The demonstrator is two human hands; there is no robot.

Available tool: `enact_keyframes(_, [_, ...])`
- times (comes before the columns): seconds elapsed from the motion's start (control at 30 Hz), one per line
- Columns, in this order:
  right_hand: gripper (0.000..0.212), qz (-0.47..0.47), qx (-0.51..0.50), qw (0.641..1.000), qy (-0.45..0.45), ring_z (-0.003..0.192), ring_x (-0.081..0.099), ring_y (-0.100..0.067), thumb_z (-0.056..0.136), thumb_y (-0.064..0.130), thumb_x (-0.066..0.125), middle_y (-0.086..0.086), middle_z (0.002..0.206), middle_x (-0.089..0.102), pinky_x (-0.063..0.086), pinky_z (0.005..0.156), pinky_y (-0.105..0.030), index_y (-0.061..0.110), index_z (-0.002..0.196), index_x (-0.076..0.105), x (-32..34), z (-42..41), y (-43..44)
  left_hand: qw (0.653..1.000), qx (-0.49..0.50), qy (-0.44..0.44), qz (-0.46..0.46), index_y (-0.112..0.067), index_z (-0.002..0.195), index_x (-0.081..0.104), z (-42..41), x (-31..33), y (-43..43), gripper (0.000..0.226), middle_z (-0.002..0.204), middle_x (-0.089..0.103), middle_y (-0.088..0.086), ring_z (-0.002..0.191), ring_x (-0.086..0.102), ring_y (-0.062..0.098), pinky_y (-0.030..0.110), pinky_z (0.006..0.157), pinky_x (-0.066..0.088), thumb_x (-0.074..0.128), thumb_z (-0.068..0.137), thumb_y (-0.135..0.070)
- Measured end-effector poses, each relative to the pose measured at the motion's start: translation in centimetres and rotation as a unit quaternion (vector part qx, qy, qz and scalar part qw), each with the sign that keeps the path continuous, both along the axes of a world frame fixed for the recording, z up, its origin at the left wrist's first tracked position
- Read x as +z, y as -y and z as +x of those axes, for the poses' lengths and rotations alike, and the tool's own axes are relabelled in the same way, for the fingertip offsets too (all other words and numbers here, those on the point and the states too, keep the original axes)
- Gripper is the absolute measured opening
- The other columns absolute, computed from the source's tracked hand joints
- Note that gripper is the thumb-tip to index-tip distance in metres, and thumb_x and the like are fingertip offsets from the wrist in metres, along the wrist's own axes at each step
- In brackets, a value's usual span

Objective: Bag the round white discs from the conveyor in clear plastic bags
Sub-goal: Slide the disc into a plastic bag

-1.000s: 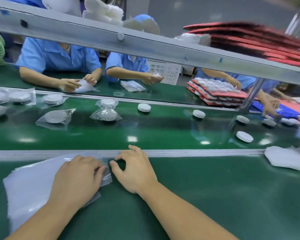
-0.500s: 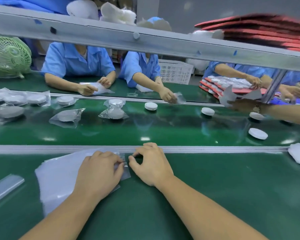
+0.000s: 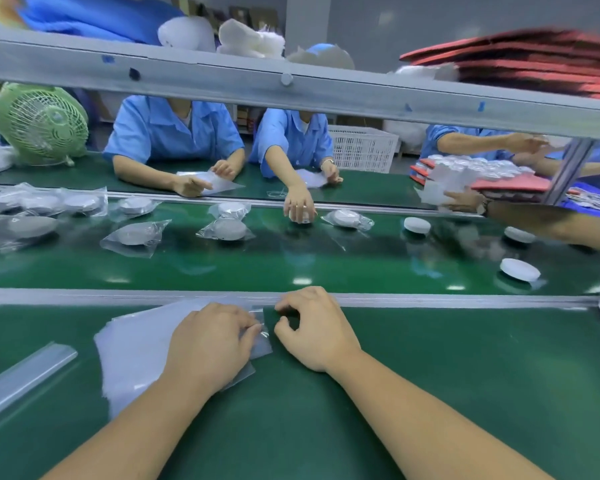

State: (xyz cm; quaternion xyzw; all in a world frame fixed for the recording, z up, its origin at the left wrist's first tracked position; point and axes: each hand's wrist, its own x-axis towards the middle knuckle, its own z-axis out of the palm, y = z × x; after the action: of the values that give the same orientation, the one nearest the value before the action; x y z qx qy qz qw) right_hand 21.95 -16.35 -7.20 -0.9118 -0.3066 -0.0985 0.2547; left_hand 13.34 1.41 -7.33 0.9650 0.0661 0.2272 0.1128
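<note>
One bag stack (image 3: 136,348), long axis left-right | left hand (image 3: 212,344) fingers pressing it | right hand (image 3: 321,332) curled, grip unclear

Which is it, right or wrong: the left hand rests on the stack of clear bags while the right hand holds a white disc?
Wrong on one point. In the head view the right hand holds no disc; its fingers curl beside the edge of the stack of clear bags, where the left hand does rest. Loose white discs lie on the belt.
</note>
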Motion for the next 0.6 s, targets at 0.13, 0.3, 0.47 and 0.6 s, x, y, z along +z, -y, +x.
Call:
enact_keyframes(0.13, [0.034, 0.015, -0.002, 1.000, -0.017, 0.119, 0.046, -0.008, 0.084, 0.039, 0.051, 0.019, 0.116, 0.068, 0.038, 0.109, -0.032, 0.031, 0.108, 0.073, 0.2, 0.0, 0.2, 1.000, -0.003, -0.030, 0.002, -0.044, 0.095, 0.073, 0.4, -0.1, -0.3, 0.022, 0.103, 0.068, -0.030, 0.097, 0.061, 0.004, 0.027, 0.067, 0.052, 0.054, 0.092, -0.054])
enact_keyframes(0.3, [0.034, 0.027, -0.002, 0.999, -0.037, 0.118, 0.047, -0.010, 0.084, 0.039, 0.052, 0.015, 0.114, 0.070, 0.042, 0.107, -0.034, 0.029, 0.107, 0.074, 0.7, -0.5, 0.0, 1.000, -0.018, -0.008, 0.019, -0.048, 0.086, 0.074, 0.5, -0.4, -0.3, 0.010, 0.095, 0.068, -0.032, 0.089, 0.066, 0.005, 0.027, 0.060, 0.056, 0.065, 0.088, -0.052])
enact_keyframes(0.47, [0.030, 0.021, -0.006, 0.999, -0.028, 0.113, 0.047, -0.014, 0.084, 0.040, 0.050, 0.011, 0.107, 0.071, 0.044, 0.104, -0.036, 0.027, 0.098, 0.074, 0.3, 0.0, 0.2, 0.998, -0.028, 0.008, 0.058, -0.046, 0.074, 0.077, 0.9, -0.4, 0.6, 0.011, 0.090, 0.072, -0.028, 0.081, 0.070, 0.011, 0.025, 0.054, 0.054, 0.085, 0.073, -0.038])
enact_keyframes(0.6, [0.029, 0.027, -0.004, 0.999, -0.018, 0.113, 0.048, -0.015, 0.085, 0.039, 0.051, 0.012, 0.107, 0.071, 0.042, 0.104, -0.037, 0.026, 0.095, 0.074, 0.0, 0.0, 0.2, 0.995, -0.055, -0.003, 0.086, -0.038, 0.070, 0.079, 0.5, 0.5, 0.9, 0.015, 0.083, 0.074, -0.021, 0.074, 0.071, 0.018, 0.031, 0.055, 0.057, 0.089, 0.068, -0.027])
